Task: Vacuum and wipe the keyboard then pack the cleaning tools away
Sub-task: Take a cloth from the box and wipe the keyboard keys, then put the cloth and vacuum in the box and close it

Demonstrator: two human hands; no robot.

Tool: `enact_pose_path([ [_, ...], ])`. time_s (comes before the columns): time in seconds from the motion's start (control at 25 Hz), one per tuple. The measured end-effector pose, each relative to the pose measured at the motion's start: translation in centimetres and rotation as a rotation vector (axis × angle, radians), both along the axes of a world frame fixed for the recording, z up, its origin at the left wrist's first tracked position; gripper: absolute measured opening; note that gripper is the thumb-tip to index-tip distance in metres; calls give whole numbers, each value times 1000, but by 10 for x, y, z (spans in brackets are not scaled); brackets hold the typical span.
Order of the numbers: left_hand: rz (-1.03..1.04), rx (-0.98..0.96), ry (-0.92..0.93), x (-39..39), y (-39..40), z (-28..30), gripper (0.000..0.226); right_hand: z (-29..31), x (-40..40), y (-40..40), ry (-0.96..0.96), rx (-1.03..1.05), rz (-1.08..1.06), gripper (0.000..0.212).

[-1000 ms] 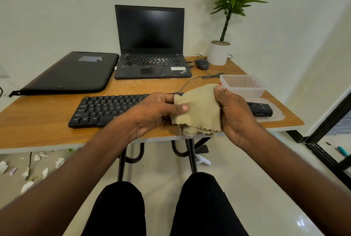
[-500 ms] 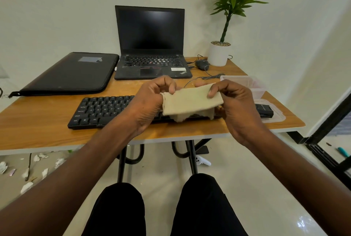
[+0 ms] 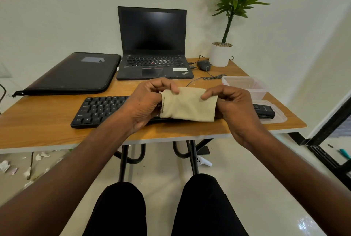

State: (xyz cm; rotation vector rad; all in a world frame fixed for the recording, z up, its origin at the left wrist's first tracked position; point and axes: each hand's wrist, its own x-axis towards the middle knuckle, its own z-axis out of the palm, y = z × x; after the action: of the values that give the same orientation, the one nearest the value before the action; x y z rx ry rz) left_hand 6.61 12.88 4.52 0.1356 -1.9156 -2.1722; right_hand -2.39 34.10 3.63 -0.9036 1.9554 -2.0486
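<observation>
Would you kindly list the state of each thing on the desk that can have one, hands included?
Cloth: folded, held above the keyboard by both hands.
Left hand: pinching the cloth's left end.
Right hand: pinching the cloth's right end.
Keyboard: flat on the desk.
Laptop: open, screen dark.
Plastic box: open, no lid on.
Lid: lying flat, small black device on it.
Sleeve case: closed, flat.

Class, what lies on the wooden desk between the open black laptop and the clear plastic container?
In the head view, a thin black cable lies there.
</observation>
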Motion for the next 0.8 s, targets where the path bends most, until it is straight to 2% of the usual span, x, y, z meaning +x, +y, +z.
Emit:
enact_pose_path([
  [0.12, 10, 58, -31, 0, -6, 2, 38, 2, -3, 1, -82, -5, 14, 35],
  [0.24, 37, 173, -102, -3, -10, -3, 37, -1, -7, 1, -203, -39, 37, 26],
  [0.36, -42, 269, -156, -4, -10, -5, 33, -3, -14, 5, -192, 23, 30, 18],
  [0.48, 37, 91, -179, -7, -5, -11, 38, -9, -18, 4, -154, 55, 15, 41],
  [0.6, 110, 76, -98, -12, 2, -17, 39, -13, -20, 4, -130, 95, -60, 34],
  [0.68, 63, 118, -71, -15, 4, -18, 38, -12, -23, 6, -87, 138, -108, 30],
  [0.8, 32, 14, -106, -27, 12, -19, 34, -3, -31, 12, -24, 157, -151, 29],
])
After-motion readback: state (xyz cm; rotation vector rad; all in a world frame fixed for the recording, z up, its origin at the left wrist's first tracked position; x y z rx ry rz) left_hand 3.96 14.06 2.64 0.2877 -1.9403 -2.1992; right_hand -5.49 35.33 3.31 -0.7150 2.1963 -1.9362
